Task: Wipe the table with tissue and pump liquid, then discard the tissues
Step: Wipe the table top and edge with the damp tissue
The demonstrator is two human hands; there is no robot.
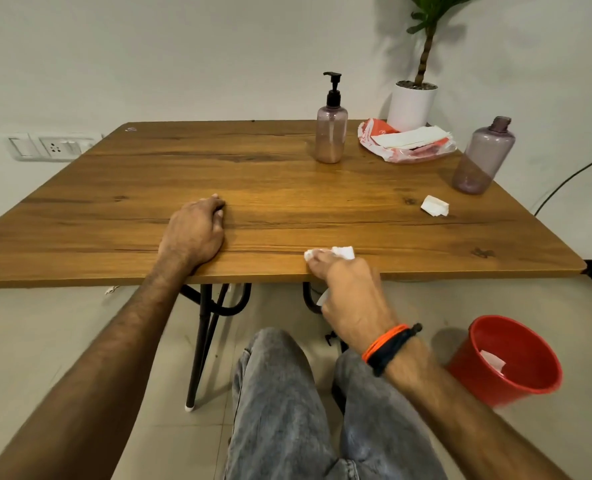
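two hands at the near edge of the wooden table (pixel 114 216). left hand (pixel 194 233) lies knuckles-up on the top, wrist on the edge, fingers curled under against the wood, holding nothing visible. right hand (pixel 351 292) hangs over the near edge, wrist below table level, fingertips hooked up onto the surface; it pinches a white tissue (pixel 343 252) against the wood right at the edge (a corner of the tissue also shows below the palm, under the tabletop). orange and black bands (pixel 389 344) on the right wrist.

pump bottle (pixel 331 133) upright toward the far side, right of centre, liquid in its lower part. just right of it, an opened tissue pack (pixel 408 143) with white sheets showing. a second bottle (pixel 483 157), no pump fitted, stands near the right edge. a crumpled tissue (pixel 434 205) lies loose in front of that bottle, apart from it.

red bin (pixel 505 362) on the floor at right, beside the right forearm, white paper inside. potted plant (pixel 412 98) behind the far right corner.
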